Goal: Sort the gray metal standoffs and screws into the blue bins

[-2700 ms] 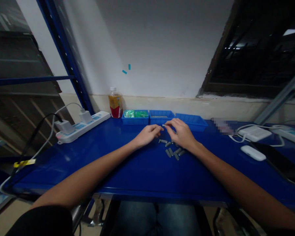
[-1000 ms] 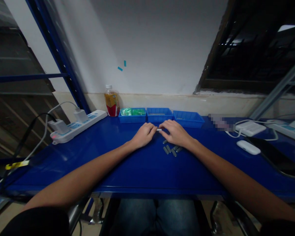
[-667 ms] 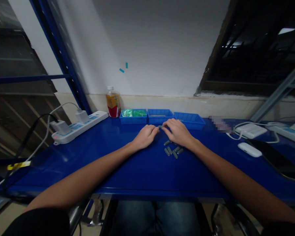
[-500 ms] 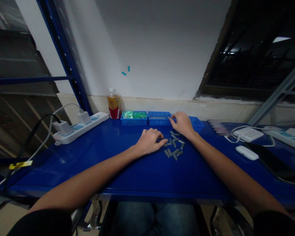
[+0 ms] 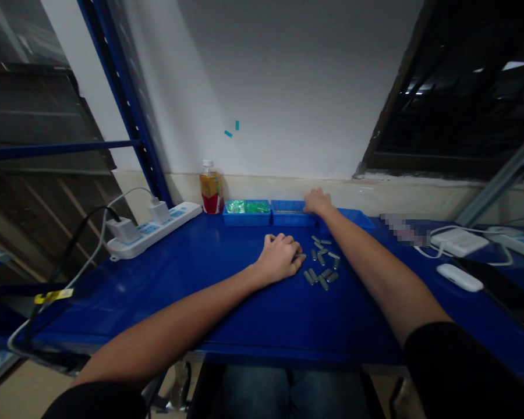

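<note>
My left hand rests on the blue table with its fingers curled in, closed on a small metal cylinder whose end shows at the fingertips. Just to its right lie several loose grey metal cylinders in a scattered group. Farther back, my right hand reaches over the seam between the middle blue tray and the right blue tray. Its fingers are bent and closed, the tips hidden, so what they hold cannot be made out. Thin pieces lie inside the middle tray.
The left blue tray holds green shiny packets, with a drink bottle beside it. A power strip with plugs stands at left. On the right lie a white earbud case, a dark phone, a white charger and cables.
My right hand has moved farther back over the tray edges, and its fingertips are now hidden. My left fingers have curled in around a cylinder. The whole view has shifted slightly.
</note>
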`<state>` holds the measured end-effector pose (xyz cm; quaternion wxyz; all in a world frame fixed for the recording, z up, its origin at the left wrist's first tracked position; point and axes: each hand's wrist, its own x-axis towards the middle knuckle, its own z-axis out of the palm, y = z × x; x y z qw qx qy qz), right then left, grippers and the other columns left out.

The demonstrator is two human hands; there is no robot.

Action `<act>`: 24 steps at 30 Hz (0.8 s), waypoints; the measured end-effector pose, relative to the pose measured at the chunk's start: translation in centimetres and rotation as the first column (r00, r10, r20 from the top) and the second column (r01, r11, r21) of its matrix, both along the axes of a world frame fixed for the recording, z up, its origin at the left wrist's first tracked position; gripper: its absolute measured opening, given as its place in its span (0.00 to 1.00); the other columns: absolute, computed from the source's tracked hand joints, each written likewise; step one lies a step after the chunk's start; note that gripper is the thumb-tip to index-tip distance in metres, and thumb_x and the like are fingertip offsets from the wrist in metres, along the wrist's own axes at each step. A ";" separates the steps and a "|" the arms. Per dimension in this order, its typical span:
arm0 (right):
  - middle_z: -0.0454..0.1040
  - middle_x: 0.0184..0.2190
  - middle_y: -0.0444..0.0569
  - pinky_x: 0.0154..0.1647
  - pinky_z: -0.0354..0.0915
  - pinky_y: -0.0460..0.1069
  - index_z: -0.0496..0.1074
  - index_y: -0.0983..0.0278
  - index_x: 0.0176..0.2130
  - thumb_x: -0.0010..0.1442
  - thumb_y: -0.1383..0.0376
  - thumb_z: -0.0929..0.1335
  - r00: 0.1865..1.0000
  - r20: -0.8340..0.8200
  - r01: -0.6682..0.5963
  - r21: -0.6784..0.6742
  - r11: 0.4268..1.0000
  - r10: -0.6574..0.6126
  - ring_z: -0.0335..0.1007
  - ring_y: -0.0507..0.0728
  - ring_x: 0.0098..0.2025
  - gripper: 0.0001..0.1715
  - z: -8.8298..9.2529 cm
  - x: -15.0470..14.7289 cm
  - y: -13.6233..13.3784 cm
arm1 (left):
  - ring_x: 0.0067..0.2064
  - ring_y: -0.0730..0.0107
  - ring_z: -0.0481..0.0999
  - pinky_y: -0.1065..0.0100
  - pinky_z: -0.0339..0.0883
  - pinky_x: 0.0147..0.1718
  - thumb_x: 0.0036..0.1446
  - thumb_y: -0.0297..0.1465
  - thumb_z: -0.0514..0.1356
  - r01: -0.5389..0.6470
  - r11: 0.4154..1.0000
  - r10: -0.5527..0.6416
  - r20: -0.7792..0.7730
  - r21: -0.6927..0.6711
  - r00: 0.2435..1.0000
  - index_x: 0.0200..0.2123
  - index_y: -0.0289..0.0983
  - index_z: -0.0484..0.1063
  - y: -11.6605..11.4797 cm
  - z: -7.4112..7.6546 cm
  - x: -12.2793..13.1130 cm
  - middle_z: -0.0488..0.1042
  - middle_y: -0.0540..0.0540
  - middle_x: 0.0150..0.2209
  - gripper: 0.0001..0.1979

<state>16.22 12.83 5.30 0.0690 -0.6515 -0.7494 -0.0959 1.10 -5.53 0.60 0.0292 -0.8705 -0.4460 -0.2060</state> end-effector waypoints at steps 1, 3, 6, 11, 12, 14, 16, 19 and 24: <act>0.65 0.49 0.63 0.49 0.57 0.63 0.73 0.68 0.43 0.47 0.66 0.71 1.000 0.002 0.010 -0.017 1.000 -0.010 0.54 0.70 0.55 0.21 -0.1 -0.2 0.2 | 0.44 0.56 0.67 0.54 0.54 0.43 0.60 0.39 0.53 0.009 1.000 -0.009 0.000 0.009 1.000 0.36 0.37 0.71 0.0 -0.1 0.0 0.73 0.42 0.38 0.13; 0.66 0.47 0.63 0.47 0.58 0.63 0.74 0.68 0.43 0.46 0.67 0.72 1.000 -0.001 0.030 -0.049 0.998 -0.031 0.55 0.71 0.54 0.21 -0.2 -0.4 0.6 | 0.44 0.57 0.67 0.55 0.55 0.43 0.60 0.39 0.52 0.027 1.000 -0.027 0.021 0.010 0.999 0.35 0.37 0.71 0.4 -0.3 -0.1 0.73 0.43 0.38 0.13; 0.68 0.47 0.63 0.46 0.59 0.64 0.74 0.68 0.42 0.46 0.66 0.73 0.999 -0.015 0.050 -0.053 0.997 -0.051 0.57 0.71 0.53 0.21 0.0 -0.6 0.5 | 0.42 0.60 0.68 0.59 0.59 0.41 0.61 0.38 0.51 0.055 0.997 -0.047 0.121 -0.062 0.991 0.37 0.37 0.70 1.5 -0.6 -0.4 0.73 0.44 0.38 0.12; 0.67 0.49 0.61 0.49 0.58 0.60 0.74 0.66 0.44 0.58 0.62 0.65 0.998 -0.066 -0.012 0.075 0.997 0.016 0.56 0.68 0.54 0.16 0.9 -0.5 -2.4 | 0.39 0.64 0.69 0.64 0.62 0.41 0.63 0.35 0.50 0.100 0.991 -0.061 0.363 -0.088 0.930 0.44 0.36 0.66 2.8 -0.7 -1.1 0.74 0.45 0.34 0.11; 0.68 0.48 0.59 0.49 0.58 0.58 0.73 0.65 0.44 0.60 0.63 0.62 0.993 -0.091 -0.067 0.118 0.991 0.078 0.58 0.66 0.53 0.16 0.8 -0.3 -3.6 | 0.39 0.64 0.69 0.64 0.62 0.41 0.63 0.34 0.50 0.104 0.992 -0.067 0.394 -0.076 0.917 0.45 0.36 0.65 2.8 -0.6 -1.2 0.73 0.46 0.33 0.11; 0.72 0.43 0.55 0.49 0.59 0.54 0.73 0.65 0.41 0.60 0.67 0.61 0.943 -0.174 -0.243 0.218 0.945 0.283 0.63 0.61 0.48 0.14 0.3 0.3 -6.6 | 0.39 0.64 0.68 0.65 0.62 0.41 0.63 0.34 0.49 0.123 0.991 -0.088 0.419 -0.055 0.904 0.43 0.36 0.64 2.7 -0.5 -1.2 0.72 0.46 0.32 0.10; 0.74 0.37 0.51 0.45 0.61 0.51 0.73 0.65 0.38 0.59 0.69 0.61 0.797 -0.284 -0.454 0.301 0.838 0.534 0.67 0.57 0.41 0.12 -0.6 1.1 -10.1 | 0.38 0.66 0.68 0.65 0.62 0.41 0.63 0.33 0.48 0.139 0.990 -0.109 0.425 -0.039 0.899 0.39 0.37 0.64 2.5 -0.4 -1.2 0.71 0.47 0.33 0.08; 0.74 0.35 0.49 0.41 0.62 0.51 0.71 0.64 0.38 0.60 0.68 0.62 0.634 -0.351 -0.600 0.339 0.725 0.689 0.67 0.56 0.39 0.09 -2.0 2.2 -14.5 | 0.37 0.67 0.68 0.66 0.61 0.39 0.63 0.31 0.48 0.144 0.989 -0.119 0.454 -0.019 0.883 0.35 0.37 0.63 2.2 -0.2 -1.1 0.70 0.47 0.34 0.07; 0.71 0.32 0.50 0.37 0.61 0.52 0.69 0.64 0.37 0.59 0.66 0.66 0.621 -0.254 -0.638 0.387 0.666 0.742 0.64 0.58 0.36 0.05 -3.1 2.4 -16.9 | 0.36 0.69 0.68 0.68 0.62 0.36 0.63 0.31 0.48 0.225 0.974 -0.194 0.502 -0.002 0.843 0.33 0.36 0.63 2.0 0.0 -1.1 0.70 0.47 0.33 0.08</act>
